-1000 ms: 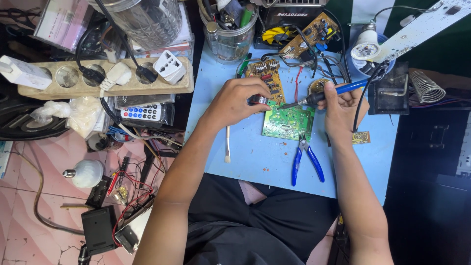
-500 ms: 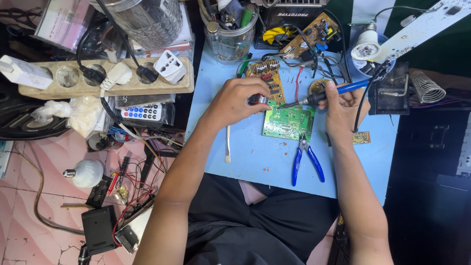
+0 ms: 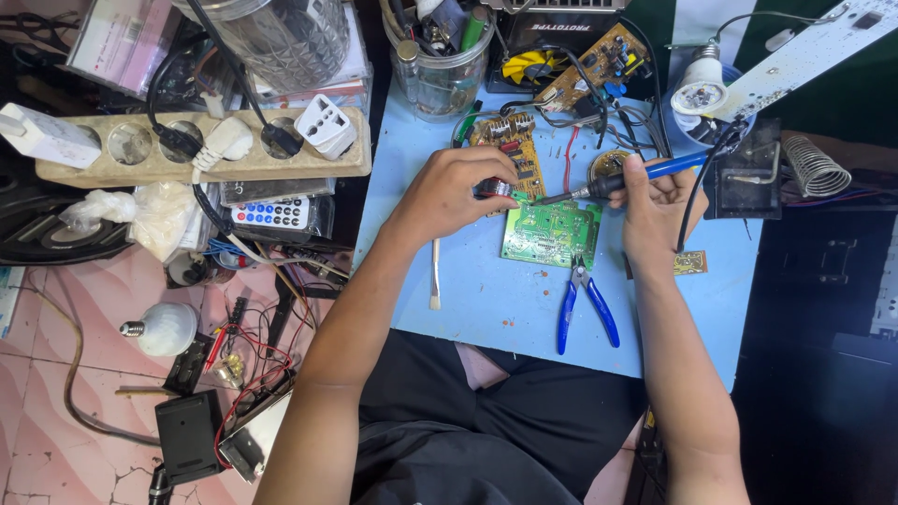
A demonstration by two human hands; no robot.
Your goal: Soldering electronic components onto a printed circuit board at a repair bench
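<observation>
Nearest the wearer, over the dark-trousered lap, a pair of blue-handled pliers (image 3: pixel 587 304) lies on the pale blue work board (image 3: pixel 486 290), jaws pointing up toward the green printed circuit board (image 3: pixel 552 234) just beyond; a thin white brush-like stick (image 3: pixel 435 273) lies beside the left forearm; the left hand (image 3: pixel 454 192) curls shut at the circuit board's upper left corner, its fingertips pinching a small red-and-silver item (image 3: pixel 493 188) that is too small to identify; the right hand (image 3: pixel 659 210) is closed around the blue-handled soldering iron (image 3: pixel 627 180), held nearly level, its tip reaching the top edge of the green board close to the left fingertips; judging by this, the step in hand is soldering work at that edge, and the next move calls for a steady tip and a still left hand; farther off lie a brown populated circuit board (image 3: pixel 510 150), a clear plastic tub of tools (image 3: pixel 440 65), a coiled metal iron stand (image 3: pixel 812 164) and, well left, a beige multi-socket power strip (image 3: pixel 187 150).
</observation>
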